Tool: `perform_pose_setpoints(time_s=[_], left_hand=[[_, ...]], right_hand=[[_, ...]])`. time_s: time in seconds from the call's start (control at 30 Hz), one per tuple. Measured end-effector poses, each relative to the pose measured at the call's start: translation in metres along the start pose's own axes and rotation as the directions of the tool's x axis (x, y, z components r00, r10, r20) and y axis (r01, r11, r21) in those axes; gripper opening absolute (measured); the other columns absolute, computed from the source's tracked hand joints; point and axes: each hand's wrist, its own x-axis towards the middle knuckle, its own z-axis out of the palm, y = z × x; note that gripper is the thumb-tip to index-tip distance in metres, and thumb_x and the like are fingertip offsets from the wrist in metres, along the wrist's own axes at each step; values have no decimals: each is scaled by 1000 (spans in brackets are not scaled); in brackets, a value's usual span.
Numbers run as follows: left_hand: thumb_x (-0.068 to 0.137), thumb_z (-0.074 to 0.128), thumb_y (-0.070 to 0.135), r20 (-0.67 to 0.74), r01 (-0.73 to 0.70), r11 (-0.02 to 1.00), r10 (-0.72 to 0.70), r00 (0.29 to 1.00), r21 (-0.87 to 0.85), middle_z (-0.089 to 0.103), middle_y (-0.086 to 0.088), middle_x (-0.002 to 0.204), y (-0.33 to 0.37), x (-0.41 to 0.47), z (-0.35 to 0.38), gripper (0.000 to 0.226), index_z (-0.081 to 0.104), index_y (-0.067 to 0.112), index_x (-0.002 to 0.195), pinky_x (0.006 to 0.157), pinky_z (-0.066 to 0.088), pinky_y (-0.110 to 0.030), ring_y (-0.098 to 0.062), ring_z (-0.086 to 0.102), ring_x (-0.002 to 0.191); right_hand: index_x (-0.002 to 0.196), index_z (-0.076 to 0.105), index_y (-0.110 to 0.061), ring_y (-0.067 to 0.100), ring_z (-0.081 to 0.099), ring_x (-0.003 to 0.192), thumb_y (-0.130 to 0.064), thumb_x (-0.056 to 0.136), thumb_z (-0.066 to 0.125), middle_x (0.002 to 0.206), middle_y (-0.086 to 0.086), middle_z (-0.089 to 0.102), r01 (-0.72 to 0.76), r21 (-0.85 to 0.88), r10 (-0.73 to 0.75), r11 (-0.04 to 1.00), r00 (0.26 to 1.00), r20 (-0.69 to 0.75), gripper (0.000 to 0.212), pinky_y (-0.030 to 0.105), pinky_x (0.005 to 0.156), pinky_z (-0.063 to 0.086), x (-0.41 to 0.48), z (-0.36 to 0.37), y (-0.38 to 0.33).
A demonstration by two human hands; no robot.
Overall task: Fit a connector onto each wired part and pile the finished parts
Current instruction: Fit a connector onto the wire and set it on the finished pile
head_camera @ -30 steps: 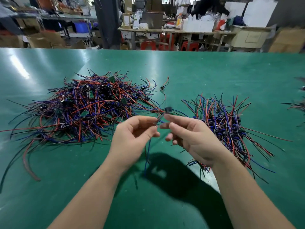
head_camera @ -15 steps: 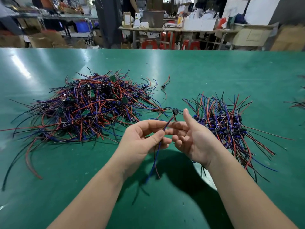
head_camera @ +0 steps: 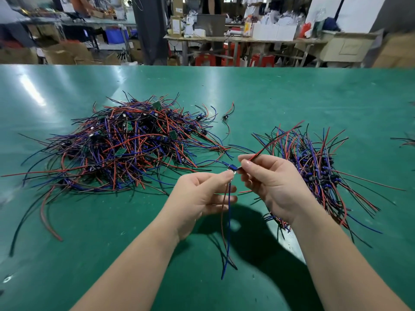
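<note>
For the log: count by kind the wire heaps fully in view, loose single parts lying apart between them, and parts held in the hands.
2 wire heaps: left heap, right heap
1 loose single part
1 held part, pinched by left hand and right hand
Total: 4

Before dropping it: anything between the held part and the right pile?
Nothing visible: only the right hand, pinching the small blue wired part with the left hand, lies toward the red-blue-black wire pile.
</note>
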Motion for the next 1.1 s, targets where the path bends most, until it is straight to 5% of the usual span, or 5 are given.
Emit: perform_pose_setpoints(time_s=[0.27,0.53,0.83,0.97,1.1], left_hand=[[61,72,25,-90,-15,994,6,996,-104,74,-6,76,-3,1,-2,36,67,3,90,51,54,-21,-14,69,60],[63,70,20,5,130,956,-134,991,-262,71,-10,70,2,-1,0,20,66,6,77,50,54,-20,-11,67,54],[66,74,23,202,160,986,-166,965,44,72,-15,78,1,-8,-1,19,68,8,77,50,52,-19,-15,69,60],[67,71,26,247,208,973,-228,942,101,74,-14,84,6,-10,-3,22,63,10,80,51,53,-19,-17,72,70],[66,68,27,286,258,962,-272,919,89,74,-14,90,9,-12,-2,23,59,14,83,51,54,-20,-18,73,75]], right_hand=[[74,71,-15,7,61,57,-1,77,72,62,0,68,90,-277,-94,957,996,-2,14,16,53,47,-2,9,13],[70,61,-6,6,58,44,-6,79,67,53,2,64,-3,152,41,988,968,-249,11,14,42,47,6,-3,-4],[79,56,-6,17,68,55,-2,82,69,57,8,66,117,243,2,963,899,-438,14,16,42,49,9,-36,-24],[81,50,-8,14,62,43,-4,89,59,60,13,58,116,267,30,957,872,-488,13,15,38,44,11,-39,-23],[82,52,-8,12,67,51,-23,101,45,54,6,64,102,338,48,935,912,-408,25,14,41,47,14,-37,-21]])
